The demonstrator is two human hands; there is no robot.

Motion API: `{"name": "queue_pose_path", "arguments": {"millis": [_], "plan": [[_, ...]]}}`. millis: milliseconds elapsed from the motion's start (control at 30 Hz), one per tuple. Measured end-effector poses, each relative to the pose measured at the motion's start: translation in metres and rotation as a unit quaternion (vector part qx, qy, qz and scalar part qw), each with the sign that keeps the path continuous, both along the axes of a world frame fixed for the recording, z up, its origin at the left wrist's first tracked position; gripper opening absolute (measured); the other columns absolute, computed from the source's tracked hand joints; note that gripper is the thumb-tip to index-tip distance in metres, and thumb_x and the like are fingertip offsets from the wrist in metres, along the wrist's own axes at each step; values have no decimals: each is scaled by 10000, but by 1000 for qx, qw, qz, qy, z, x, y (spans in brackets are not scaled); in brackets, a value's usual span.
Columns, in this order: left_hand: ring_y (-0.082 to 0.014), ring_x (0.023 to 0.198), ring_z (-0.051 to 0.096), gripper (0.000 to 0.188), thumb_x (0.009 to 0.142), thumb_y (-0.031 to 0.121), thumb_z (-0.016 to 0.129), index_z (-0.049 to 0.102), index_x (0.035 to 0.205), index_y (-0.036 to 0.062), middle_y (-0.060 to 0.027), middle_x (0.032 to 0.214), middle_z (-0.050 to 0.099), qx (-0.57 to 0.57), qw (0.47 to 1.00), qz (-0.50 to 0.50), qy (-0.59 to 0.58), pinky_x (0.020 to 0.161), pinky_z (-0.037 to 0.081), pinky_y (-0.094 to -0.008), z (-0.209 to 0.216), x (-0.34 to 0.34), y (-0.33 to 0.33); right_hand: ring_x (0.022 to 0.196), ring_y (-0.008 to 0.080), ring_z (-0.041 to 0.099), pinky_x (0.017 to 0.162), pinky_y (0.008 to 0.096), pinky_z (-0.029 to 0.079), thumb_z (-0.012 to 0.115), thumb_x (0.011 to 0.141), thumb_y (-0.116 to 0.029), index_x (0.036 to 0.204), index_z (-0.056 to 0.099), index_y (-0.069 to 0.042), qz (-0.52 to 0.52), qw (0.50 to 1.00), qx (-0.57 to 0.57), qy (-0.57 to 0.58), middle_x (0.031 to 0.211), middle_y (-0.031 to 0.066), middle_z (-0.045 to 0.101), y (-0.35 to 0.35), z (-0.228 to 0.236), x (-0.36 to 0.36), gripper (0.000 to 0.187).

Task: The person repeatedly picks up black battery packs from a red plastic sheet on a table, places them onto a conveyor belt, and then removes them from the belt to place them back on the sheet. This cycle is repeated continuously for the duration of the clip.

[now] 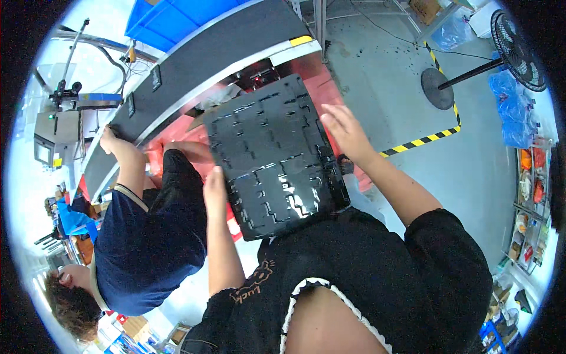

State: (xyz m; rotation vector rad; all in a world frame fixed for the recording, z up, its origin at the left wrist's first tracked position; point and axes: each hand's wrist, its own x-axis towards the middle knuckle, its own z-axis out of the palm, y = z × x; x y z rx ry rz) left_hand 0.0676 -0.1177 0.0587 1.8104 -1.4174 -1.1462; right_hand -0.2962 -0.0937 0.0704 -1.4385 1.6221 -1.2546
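Note:
A black plastic tray (268,138) with moulded rows of recesses hangs in front of my body, its near edge close to my shirt. It looks thick, perhaps several trays nested together; I cannot tell how many. Along its left edge lies my left hand (215,187), fingers pointing up the side. My right hand (346,131) is at the opposite edge, fingers fairly straight against the rim. The tray is held between the two hands, and the parts of the fingers behind its rim are hidden.
Beyond the tray runs a dark conveyor belt (218,47) carrying small flat black pieces (155,78). A blue bin (171,23) stands behind it. At my left, a co-worker in a dark blue shirt (153,248) reaches to the belt. A standing fan (437,88) and striped floor tape (421,140) are at right.

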Motion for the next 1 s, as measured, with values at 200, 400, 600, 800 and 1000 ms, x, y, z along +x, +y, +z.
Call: {"name": "queue_pose_path", "arguments": {"millis": [200, 400, 600, 800, 1000], "plan": [[-271, 1149, 506, 431, 997, 266, 437, 482, 1326, -10, -186, 1240, 553, -40, 999, -5, -14, 1009, 351, -357, -9, -60, 6, 1154, 412, 485, 1000, 422, 364, 454, 972, -342, 1319, 402, 91, -50, 994, 71, 60, 1214, 288, 525, -13, -51, 28, 558], [-202, 1099, 526, 407, 997, 209, 436, 472, 1328, -24, -126, 1223, 571, -10, 989, 50, 136, 981, 371, -311, 3, -70, 34, 1100, 269, 554, 979, 341, 385, 488, 973, -278, 1288, 503, 26, -13, 986, 129, -109, 1168, 162, 607, 8, -10, 29, 438], [-210, 992, 558, 366, 968, 190, 474, 522, 1258, -28, -160, 1075, 612, -24, 992, 64, 108, 910, 410, -332, -2, -74, 25, 947, 140, 590, 837, 289, 459, 642, 896, -292, 1185, 596, 29, -73, 933, 253, -244, 1044, 78, 645, -6, -5, 18, 435], [-198, 826, 602, 330, 930, 183, 547, 573, 1163, -50, -151, 931, 652, 42, 996, 64, 52, 762, 472, -317, 15, -68, 11, 882, 171, 615, 733, 348, 484, 714, 814, -351, 1164, 612, 11, -21, 901, 396, -177, 1021, 81, 653, -34, 7, -7, 513], [-289, 1103, 589, 518, 815, 215, 711, 546, 1205, -84, -238, 1192, 593, 9, 996, -79, -32, 901, 480, -362, 20, -31, -19, 702, 291, 632, 654, 397, 488, 722, 738, -372, 832, 683, -8, 217, 867, 292, 339, 763, 211, 649, -122, 61, -22, 377]]}}
